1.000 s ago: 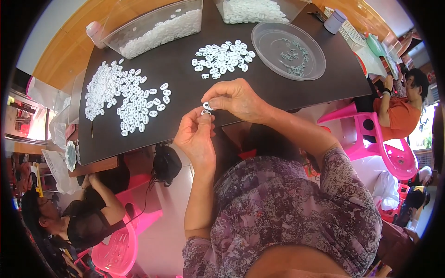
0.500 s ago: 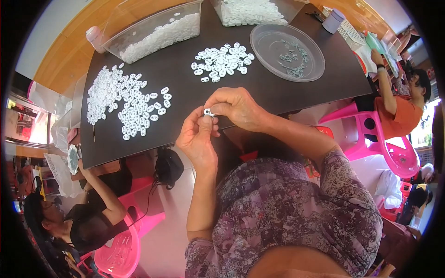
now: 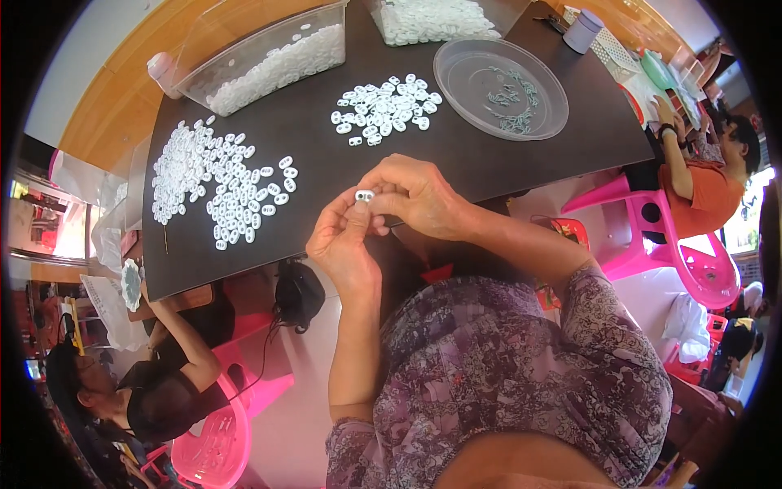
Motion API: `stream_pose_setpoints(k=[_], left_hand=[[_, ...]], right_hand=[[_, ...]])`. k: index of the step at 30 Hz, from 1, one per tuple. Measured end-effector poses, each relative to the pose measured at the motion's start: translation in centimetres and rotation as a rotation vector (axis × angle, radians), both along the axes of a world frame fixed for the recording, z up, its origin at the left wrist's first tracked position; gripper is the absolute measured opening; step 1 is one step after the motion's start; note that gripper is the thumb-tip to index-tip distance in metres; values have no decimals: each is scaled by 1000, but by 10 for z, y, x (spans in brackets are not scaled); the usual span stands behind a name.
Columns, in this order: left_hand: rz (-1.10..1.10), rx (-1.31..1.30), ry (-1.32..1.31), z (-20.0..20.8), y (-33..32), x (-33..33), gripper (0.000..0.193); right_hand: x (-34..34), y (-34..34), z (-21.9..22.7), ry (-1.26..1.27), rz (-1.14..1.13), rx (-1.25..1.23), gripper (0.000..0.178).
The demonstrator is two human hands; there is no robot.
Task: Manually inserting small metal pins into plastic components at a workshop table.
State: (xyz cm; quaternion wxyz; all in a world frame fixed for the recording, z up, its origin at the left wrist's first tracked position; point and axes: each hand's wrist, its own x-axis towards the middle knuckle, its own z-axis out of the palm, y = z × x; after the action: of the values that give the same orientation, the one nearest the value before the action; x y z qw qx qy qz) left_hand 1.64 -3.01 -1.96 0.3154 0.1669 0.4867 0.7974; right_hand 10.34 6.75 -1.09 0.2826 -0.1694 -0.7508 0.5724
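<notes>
Over the near edge of the table my two hands meet at a small white two-hole plastic piece (image 3: 364, 196). My left hand (image 3: 346, 236) pinches it between thumb and fingertips, its two dark holes showing upward. The thumb and bent forefinger of my right hand (image 3: 419, 196) close against the same piece from the right; whether they hold anything smaller is hidden. Beyond my hands lies a loose pile of similar white pieces (image 3: 383, 110). A round clear dish (image 3: 460, 94) with small grey-green bits, too fine to make out, stands to its right.
More white pieces (image 3: 236, 187) spread over the left of the dark table (image 3: 309, 204). Clear bins (image 3: 261, 81) full of white parts stand at the back. A lavender container (image 3: 583, 33) is at the far right. Other people sit on pink chairs (image 3: 213, 440) at both sides.
The white piece has turned between my fingers and now shows two holes instead of one. My hands stay nearly in place. The view has shifted slightly.
</notes>
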Motion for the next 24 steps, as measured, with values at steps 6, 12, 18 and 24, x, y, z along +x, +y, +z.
stream_pose_setpoints(k=[6, 12, 18, 24], left_hand=[[50, -39, -87, 7, 2, 0, 14], [67, -60, -9, 9, 1, 5, 14], [26, -44, 101, 3, -1, 4, 17], [-5, -20, 121, 1, -7, 2, 21]], right_hand=[[-3, -6, 1, 144, -153, 598, 21], [-2, -6, 0, 197, -224, 714, 22], [5, -5, -3, 164, -212, 644, 22], [4, -11, -1, 147, -196, 560, 23]])
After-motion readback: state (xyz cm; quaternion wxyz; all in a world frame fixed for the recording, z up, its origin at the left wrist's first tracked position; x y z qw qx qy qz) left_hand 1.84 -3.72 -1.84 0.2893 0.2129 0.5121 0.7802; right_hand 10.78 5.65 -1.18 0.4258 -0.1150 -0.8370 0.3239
